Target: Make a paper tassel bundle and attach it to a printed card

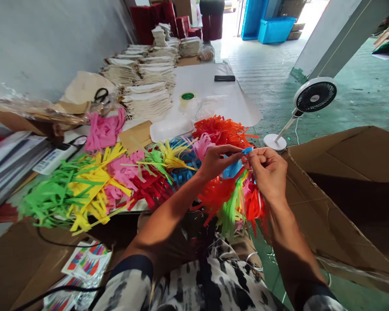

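Above the table's front edge, my left hand (221, 159) pinches a piece of blue tissue paper (247, 150) between thumb and fingers. My right hand (268, 170) is closed on the same blue piece from the other side, fingertips almost touching the left ones. Below the hands hang multicoloured paper tassels (235, 203) in green, red, pink and yellow; how they join the blue piece is hidden. Orange-red fringe (220, 129) lies just behind my hands. To the left are piles of green fringe (53, 194), yellow fringe (94, 181) and pink fringe (125, 172).
Stacks of off-white bundles (152, 95) stand at the table's back left. A tape roll (188, 96) and a black bar-shaped object (224, 78) lie on the white sheet. An open cardboard box (304, 203) sits at right, near a fan (315, 96). Scissors (101, 95) lie far left.
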A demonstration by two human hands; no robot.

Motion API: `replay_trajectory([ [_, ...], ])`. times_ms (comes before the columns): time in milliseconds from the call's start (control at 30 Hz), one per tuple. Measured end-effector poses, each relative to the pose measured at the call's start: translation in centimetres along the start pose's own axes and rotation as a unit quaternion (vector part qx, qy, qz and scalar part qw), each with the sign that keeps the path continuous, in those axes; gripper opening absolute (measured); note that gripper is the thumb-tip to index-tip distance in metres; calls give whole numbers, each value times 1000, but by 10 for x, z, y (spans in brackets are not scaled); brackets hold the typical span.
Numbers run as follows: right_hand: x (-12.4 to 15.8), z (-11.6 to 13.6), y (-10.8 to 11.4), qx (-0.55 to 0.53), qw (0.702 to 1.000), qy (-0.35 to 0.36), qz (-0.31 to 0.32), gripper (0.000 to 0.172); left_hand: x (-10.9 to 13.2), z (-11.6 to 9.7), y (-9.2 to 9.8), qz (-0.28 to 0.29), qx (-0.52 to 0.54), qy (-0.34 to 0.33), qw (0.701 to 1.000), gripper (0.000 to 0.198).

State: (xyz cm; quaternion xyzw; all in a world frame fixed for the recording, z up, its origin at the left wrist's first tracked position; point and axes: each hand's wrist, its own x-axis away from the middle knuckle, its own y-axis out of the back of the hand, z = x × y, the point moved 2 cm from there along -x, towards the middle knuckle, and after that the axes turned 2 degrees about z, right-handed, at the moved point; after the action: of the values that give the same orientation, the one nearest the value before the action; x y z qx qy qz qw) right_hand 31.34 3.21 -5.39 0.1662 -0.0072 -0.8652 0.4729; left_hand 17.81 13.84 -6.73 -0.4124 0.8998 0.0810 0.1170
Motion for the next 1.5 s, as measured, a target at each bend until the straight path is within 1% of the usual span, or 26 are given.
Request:
replay_trajectory([
  [100,0,1,-2,9,1000,1,-9,32,-1,0,-1,-36,27,11,999,40],
  [200,0,2,-3,26,999,2,-18,31,-4,3,-1,-33,56,22,998,47],
  [300,0,3,-2,40,999,-9,-3,32,-7,6,1,-37,47,18,998,54],
  [400,1,4,-3,62,997,-28,24,34,-6,5,3,-50,-7,5,999,53],
  [533,0,1,-5,73,995,-50,44,38,0,0,4,-48,-106,-39,992,38],
  [667,-3,-2,-7,70,995,-60,45,40,4,-2,5,-49,-204,-108,972,19],
  [733,-3,-4,-7,69,995,-59,47,41,5,-1,6,-58,-236,-130,961,13],
  [867,-3,-5,-7,70,994,-60,61,40,6,0,6,-64,-258,-143,953,9],
  [1000,-3,-5,-7,74,993,-60,69,41,7,0,7,-54,-290,-147,944,10],
  [1133,-3,-8,-6,58,994,-57,74,44,9,-2,9,-39,-317,-189,929,12],
  [1267,-2,-9,-4,37,995,-48,84,45,12,-8,11,-7,-310,-221,925,15],
  [1367,0,-6,-4,44,994,-44,91,46,11,-13,11,4,-254,-246,935,20],
  [1433,2,-3,-3,45,993,-45,96,47,10,-13,11,-5,-205,-235,950,25],
  [1500,3,-1,-3,41,993,-45,100,46,8,-12,10,-19,-167,-198,966,29],
])
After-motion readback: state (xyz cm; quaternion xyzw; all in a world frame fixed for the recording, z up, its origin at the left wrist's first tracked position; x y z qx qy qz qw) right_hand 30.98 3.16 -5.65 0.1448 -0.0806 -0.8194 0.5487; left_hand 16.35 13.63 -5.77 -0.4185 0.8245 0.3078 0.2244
